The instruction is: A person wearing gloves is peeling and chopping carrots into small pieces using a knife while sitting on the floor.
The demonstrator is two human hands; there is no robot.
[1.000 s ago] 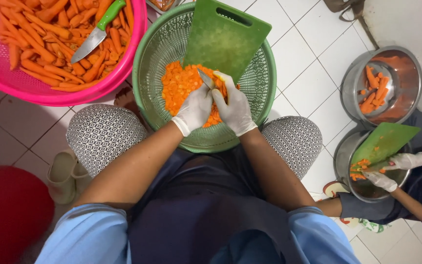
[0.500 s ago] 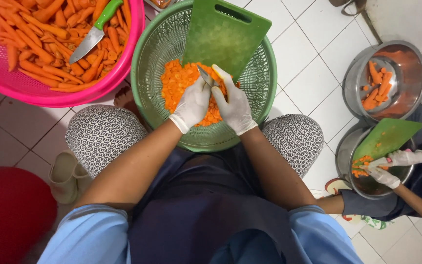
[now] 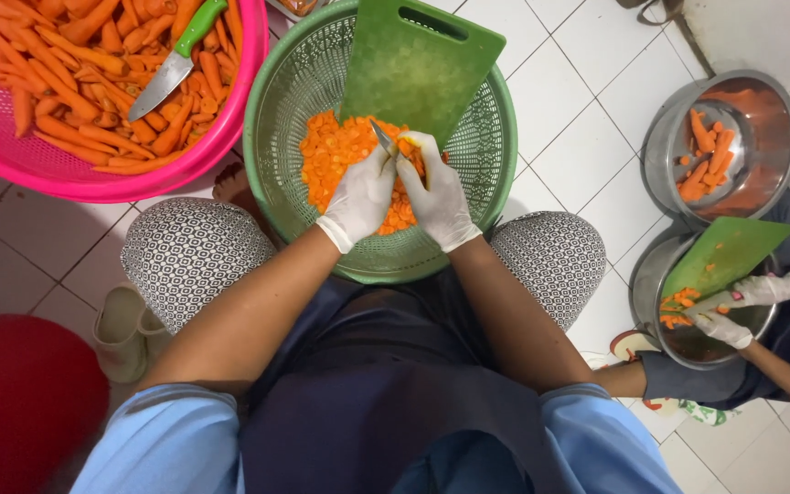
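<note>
Left hand (image 3: 360, 194) gripping knife (image 3: 383, 137), right hand (image 3: 438, 197) closed on carrot (image 3: 408, 147) mid-slicing over green basket (image 3: 272, 165): decent slice pile (image 3: 336, 160) done (pink tub (image 3: 230, 137) of whole carrots left).

Both hands wear thin white rubber gloves, smooth and a bit wrinkly: the left hand (image 3: 361, 197) and the right hand (image 3: 439, 203). The green basket (image 3: 290, 101) is plastic with lots of little holes, and so is the pink basket (image 3: 221, 137). The green cutting board (image 3: 418, 69) is plastic, flat and dull, with fine scratches. The knife (image 3: 171, 64) on the carrots (image 3: 66, 101) has a shiny metal blade and a green plastic handle. The two bowls (image 3: 770, 128) at the side are shiny metal. The floor tiles (image 3: 587, 119) are white, smooth and glossy. The trousers (image 3: 189, 252) are soft patterned cloth.
</note>
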